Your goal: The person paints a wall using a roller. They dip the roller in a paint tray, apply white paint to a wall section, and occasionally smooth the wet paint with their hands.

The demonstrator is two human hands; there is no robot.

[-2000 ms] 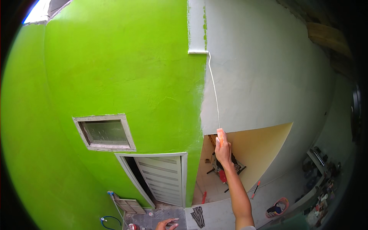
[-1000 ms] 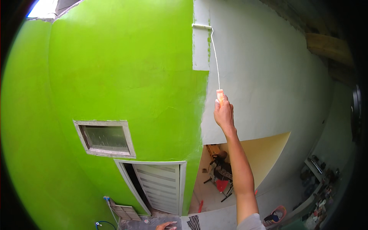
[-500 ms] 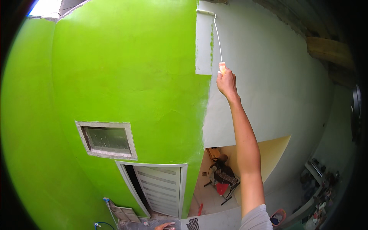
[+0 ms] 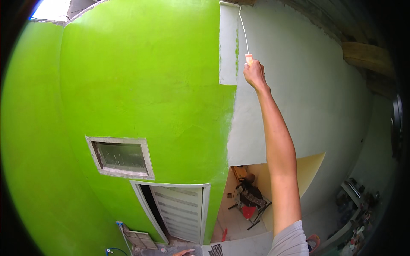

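My right hand (image 4: 255, 74) is closed round the short handle of a paint roller (image 4: 244, 30), with the arm stretched up high. The thin wire frame of the roller rises to its narrow sleeve (image 4: 229, 4), which lies against the top of a pale grey-white painted strip (image 4: 228, 51) on the wall. A ragged green line runs down the strip's right side. Low at the bottom edge, my left hand (image 4: 183, 252) shows only in part, its fingers stretched out and nothing visible in them.
Bright green wall (image 4: 145, 85) fills the left, pale grey wall (image 4: 294, 85) the right. Below are a small framed window (image 4: 120, 156), a slatted white door (image 4: 177, 213) and an opening onto exercise equipment (image 4: 252, 198). A wooden beam (image 4: 367, 59) juts in upper right; cluttered shelves (image 4: 356, 213) stand lower right.
My right hand has moved upward, carrying the paint roller's sleeve up the pale strip to near its top. My left hand has sunk slightly lower at the bottom edge.
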